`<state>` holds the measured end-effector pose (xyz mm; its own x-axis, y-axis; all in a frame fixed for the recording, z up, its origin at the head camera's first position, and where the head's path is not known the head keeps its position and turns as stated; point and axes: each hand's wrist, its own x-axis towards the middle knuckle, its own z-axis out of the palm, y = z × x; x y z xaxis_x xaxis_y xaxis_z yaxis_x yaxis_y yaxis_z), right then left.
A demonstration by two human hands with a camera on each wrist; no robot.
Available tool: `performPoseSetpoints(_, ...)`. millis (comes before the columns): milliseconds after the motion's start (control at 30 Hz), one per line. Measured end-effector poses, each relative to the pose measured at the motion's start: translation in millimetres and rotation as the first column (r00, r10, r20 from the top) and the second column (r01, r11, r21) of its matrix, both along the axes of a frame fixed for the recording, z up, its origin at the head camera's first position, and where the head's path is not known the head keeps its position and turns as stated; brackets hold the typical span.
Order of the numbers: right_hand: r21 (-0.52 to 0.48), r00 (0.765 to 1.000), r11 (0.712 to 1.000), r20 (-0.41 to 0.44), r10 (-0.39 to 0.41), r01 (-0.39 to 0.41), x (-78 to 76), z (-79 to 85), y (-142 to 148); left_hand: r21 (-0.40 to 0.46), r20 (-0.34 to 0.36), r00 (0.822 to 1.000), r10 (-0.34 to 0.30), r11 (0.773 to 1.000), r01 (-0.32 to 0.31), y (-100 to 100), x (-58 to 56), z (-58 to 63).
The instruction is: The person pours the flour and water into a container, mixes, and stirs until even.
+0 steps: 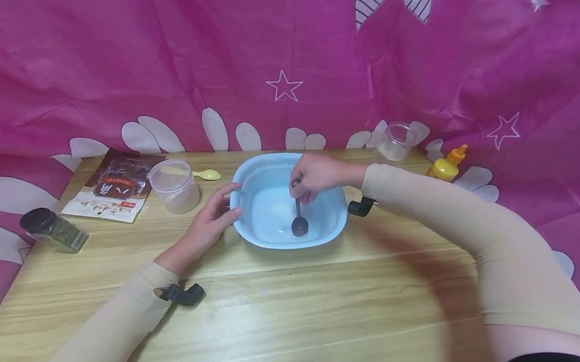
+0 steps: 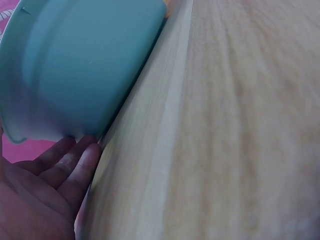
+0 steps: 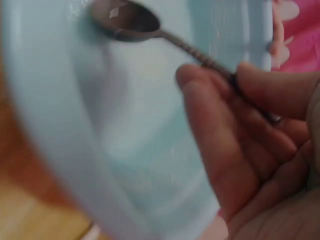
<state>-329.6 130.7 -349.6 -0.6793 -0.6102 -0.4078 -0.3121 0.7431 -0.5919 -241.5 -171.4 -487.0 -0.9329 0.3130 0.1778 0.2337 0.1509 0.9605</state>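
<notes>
A light blue plastic basin (image 1: 256, 242) stands on the wooden table in the head view. My left hand (image 1: 211, 223) holds its left side, thumb and forefinger over the rim; in the left wrist view the other fingers (image 2: 75, 167) lie against the outer wall. Over the basin, my right hand (image 1: 315, 175) pinches the handle of a dark metal spoon (image 1: 300, 226), its bowl pointing down inside. The right wrist view shows the spoon's glossy bowl (image 3: 127, 20) and twisted handle between thumb and fingers. A wet shine shows on the basin's bottom.
Left of the basin are a clear tub (image 1: 176, 194), a yellow-green spoon (image 1: 207, 175), a printed food pouch (image 1: 113, 187) and a black-lidded jar of green flakes (image 1: 53, 230). Behind my right arm stand a clear container (image 1: 393, 143) and a yellow squeeze bottle (image 1: 445, 167). A pink curtain (image 1: 241, 55) hangs behind.
</notes>
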Motion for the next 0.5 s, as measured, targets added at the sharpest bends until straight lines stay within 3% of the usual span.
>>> performPoseSetpoints(67, 0.054, 0.996, 0.999, -0.090, -0.004, 0.009, -4.9, 3.3, 5, 0.001, 0.001, 1.000, -0.001, 1.000, 0.001, 0, 0.1, 0.4)
performPoseSetpoints(133, 0.097, 0.977, 0.995, -0.214, 0.012, 0.009, -8.7, 6.4, 8, 0.001, 0.001, 1.000, -0.001, 1.000, 0.001, 0, 0.2, 0.5)
performPoseSetpoints(267, 0.152, 0.889, 0.988, -0.453, 0.062, 0.008, -13.2, 6.8, 5, 0.005, 0.002, 1.000, -0.005, 1.000, 0.005, 0, 0.8, 0.6)
performPoseSetpoints(367, 0.147, 0.841, 0.989, -0.537, 0.060, 0.024, -13.0, 4.1, -2, 0.008, 0.004, 1.000, -0.005, 1.000, 0.005, 0, 0.4, -0.3)
performPoseSetpoints(400, 0.133, 0.838, 0.991, -0.544, 0.048, 0.029, -12.6, 2.6, -5, 0.010, 0.004, 1.000, -0.006, 1.000, 0.006, 1, 0.5, -0.3)
performPoseSetpoints(500, 0.061, 0.864, 0.997, -0.504, -0.009, 0.046, -8.8, -0.6, -14, 0.013, 0.003, 1.000, -0.007, 1.000, 0.007, 1, 0.8, 0.3)
